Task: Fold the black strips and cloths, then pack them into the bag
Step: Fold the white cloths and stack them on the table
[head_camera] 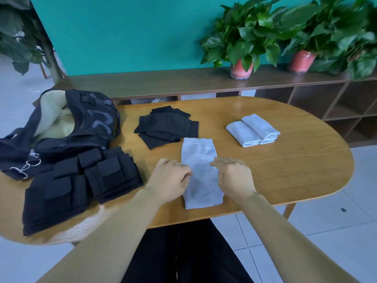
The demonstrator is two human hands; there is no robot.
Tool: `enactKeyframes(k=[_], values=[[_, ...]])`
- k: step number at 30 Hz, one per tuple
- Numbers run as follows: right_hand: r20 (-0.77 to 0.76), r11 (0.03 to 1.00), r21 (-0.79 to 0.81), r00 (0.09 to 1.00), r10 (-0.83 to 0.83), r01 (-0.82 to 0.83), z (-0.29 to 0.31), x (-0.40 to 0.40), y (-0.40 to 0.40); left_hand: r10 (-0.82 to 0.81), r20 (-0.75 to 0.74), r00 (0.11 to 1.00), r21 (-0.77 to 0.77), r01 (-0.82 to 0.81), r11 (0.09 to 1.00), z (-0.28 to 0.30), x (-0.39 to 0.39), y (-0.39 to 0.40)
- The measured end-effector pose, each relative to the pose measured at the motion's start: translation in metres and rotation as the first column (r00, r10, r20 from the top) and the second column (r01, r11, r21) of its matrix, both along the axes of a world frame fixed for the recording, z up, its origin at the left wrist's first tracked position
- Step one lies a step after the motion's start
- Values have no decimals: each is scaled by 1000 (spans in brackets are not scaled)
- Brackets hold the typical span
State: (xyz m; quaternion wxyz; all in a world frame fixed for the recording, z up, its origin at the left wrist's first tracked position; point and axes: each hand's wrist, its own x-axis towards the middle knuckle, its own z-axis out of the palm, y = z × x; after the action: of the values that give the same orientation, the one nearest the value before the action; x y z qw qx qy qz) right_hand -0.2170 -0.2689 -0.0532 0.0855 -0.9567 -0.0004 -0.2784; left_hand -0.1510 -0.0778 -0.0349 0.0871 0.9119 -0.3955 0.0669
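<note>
- Here, your left hand (170, 181) rests at the left edge of the white cloth (201, 172), fingers curled; whether its grip pinches the cloth, cannot tell.
- Your right hand (234, 176) sits at the cloth's right edge, fingers bent, grip equally unclear.
- White cloth lies flat on the table (295, 160), between both hands.
- Black cloths (167, 126) piled beyond the left hand.
- Folded black strips (85, 180) stacked left of it; open bag (77, 119) behind those.
- Folded white cloths (253, 129) beyond the right hand.

bag (77, 119) far left on table (295, 160) | strips (81, 184) before it | unfolded cloth (200, 172) centre | folded cloths (253, 129) right
</note>
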Motion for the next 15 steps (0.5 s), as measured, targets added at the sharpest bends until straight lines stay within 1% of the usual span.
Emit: enactKeyframes(k=[1, 2, 3, 4, 5, 6, 7, 8, 9, 11, 15], values=[[5, 1000, -30, 1000, 6, -6, -2, 2, 7, -4, 7, 1000, -5, 4, 1000, 2, 0, -3], [-30, 997, -70, 999, 22, -24, -2, 3, 15, -12, -12, 1000, 17, 13, 1000, 2, -1, -6], [-112, 992, -120, 993, 35, -49, -4, 4, 23, -14, -51, 999, 71, 17, 997, 1, -3, -8], [-224, 984, -161, 974, 39, -77, -6, 3, 29, -1, -105, 995, 152, 17, 988, -3, -6, -8], [-333, 977, -189, 942, 34, -102, -8, 1, 34, 21, -161, 987, 233, 17, 972, -8, -10, -8], [-458, 974, -187, 889, 30, -129, -11, -3, 35, 41, -204, 978, 292, 21, 956, -14, -15, -5], [-568, 982, -136, 822, 29, -129, -12, -8, 33, 54, -231, 972, 325, 24, 945, -20, -20, -1], [-641, 991, -93, 768, 17, -99, -15, -12, 29, 63, -241, 968, 340, 23, 940, -25, -23, 3], [-661, 995, -71, 750, 2, -65, -17, -17, 25, 65, -234, 970, 348, 21, 937, -28, -26, 7], [-663, 998, -52, 748, -19, -20, -21, -24, 18, 57, -205, 977, 351, 19, 936, -28, -28, 10], [-673, 997, -75, 738, -55, 6, -17, -29, 17, 59, -208, 976, 354, 19, 935, -24, -29, 11]])
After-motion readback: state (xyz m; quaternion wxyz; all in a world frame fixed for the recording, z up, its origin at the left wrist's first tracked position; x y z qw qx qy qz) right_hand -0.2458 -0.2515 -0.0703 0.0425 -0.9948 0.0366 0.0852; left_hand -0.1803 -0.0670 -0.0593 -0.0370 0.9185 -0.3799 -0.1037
